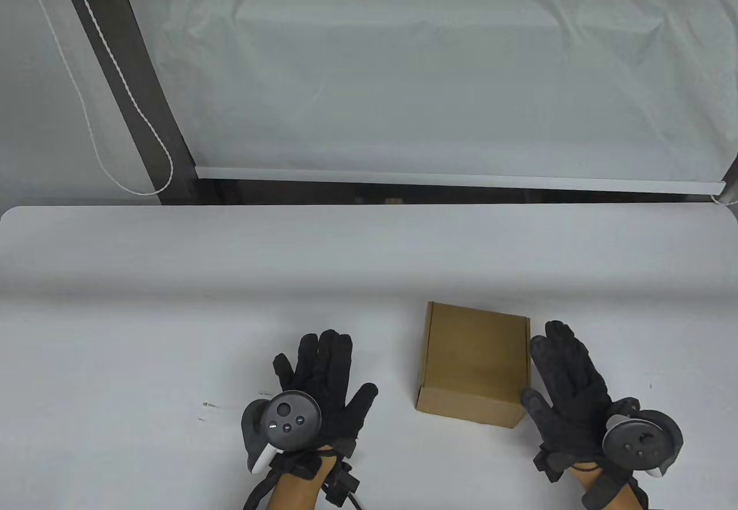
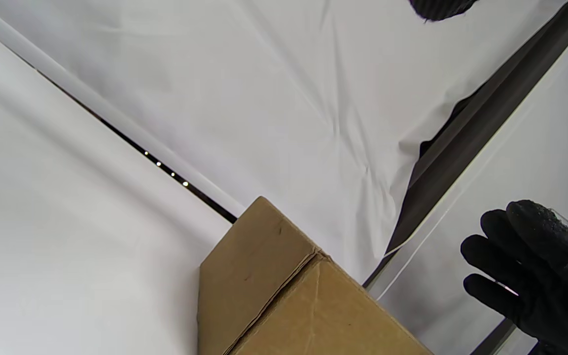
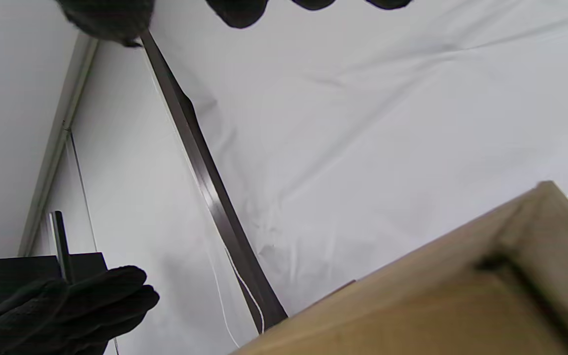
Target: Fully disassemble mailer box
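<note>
Risk: I judge the closed mailer box [image 1: 473,363] could skid across the table [image 1: 173,314] if I pry the lid one-handed, since nothing pins it.
Box location: near the table's front edge, between my hands, still fully assembled.
Left hand [image 1: 314,386]: fingers spread, flat, holding nothing, apart from the box.
Right hand [image 1: 568,395]: fingers extended, alongside the box's right wall; thumb seems to touch the corner, no grasp.

Bright, even, soft-shadowed; slight blur
</note>
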Demonstrator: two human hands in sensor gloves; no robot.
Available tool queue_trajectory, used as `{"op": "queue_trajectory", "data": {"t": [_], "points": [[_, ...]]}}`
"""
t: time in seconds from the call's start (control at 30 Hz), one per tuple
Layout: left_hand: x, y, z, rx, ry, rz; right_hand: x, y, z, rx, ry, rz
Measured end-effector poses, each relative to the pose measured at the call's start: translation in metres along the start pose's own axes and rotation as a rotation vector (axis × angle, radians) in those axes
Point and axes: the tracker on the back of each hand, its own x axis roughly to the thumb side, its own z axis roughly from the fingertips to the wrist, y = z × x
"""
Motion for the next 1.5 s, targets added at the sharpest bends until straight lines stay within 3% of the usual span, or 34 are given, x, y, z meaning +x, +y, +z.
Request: {"op": "queue_trajectory", "data": {"t": [0.3,0.53,0.67,0.8,0.87,0.93,0.97,1.03,1.1,1.23,1.4,1.5], "points": [[-0.002,-0.009,-0.002,-0.068,0.016,-0.045,-0.026,0.007,0.006,0.132,0.276,0.028],[-0.001,-0.013,-0.003,-0.101,0.017,-0.054,-0.043,0.015,0.012,0.214,0.337,0.001],[-0.001,-0.016,-0.004,-0.121,0.021,-0.065,-0.039,0.028,0.009,0.339,0.268,0.036],[-0.005,-0.019,-0.004,-0.159,0.058,-0.05,-0.029,0.059,0.01,0.598,0.277,0.138],[-0.008,-0.024,-0.005,-0.242,0.087,-0.038,-0.024,0.066,0.008,0.599,0.245,0.096],[-0.011,-0.036,-0.005,-0.452,0.146,-0.018,-0.019,0.07,0.008,0.602,0.224,0.01],[-0.013,-0.045,-0.003,-0.617,0.238,-0.043,-0.015,0.074,0.009,0.626,0.209,-0.037],[-0.017,-0.056,0.001,-0.819,0.381,-0.113,-0.009,0.078,0.01,0.649,0.183,-0.079],[-0.02,-0.063,0.002,-0.888,0.415,-0.12,-0.001,0.086,0.01,0.678,0.14,-0.151],[-0.022,-0.066,0.002,-0.887,0.413,-0.116,0.011,0.095,0.012,0.669,0.108,-0.226],[-0.016,-0.055,-0.006,-0.72,0.279,-0.052,0.015,0.091,0.01,0.646,0.065,-0.184],[-0.002,-0.045,-0.011,-0.541,0.157,-0.05,0.017,0.075,0.003,0.496,0.012,-0.121]]}}
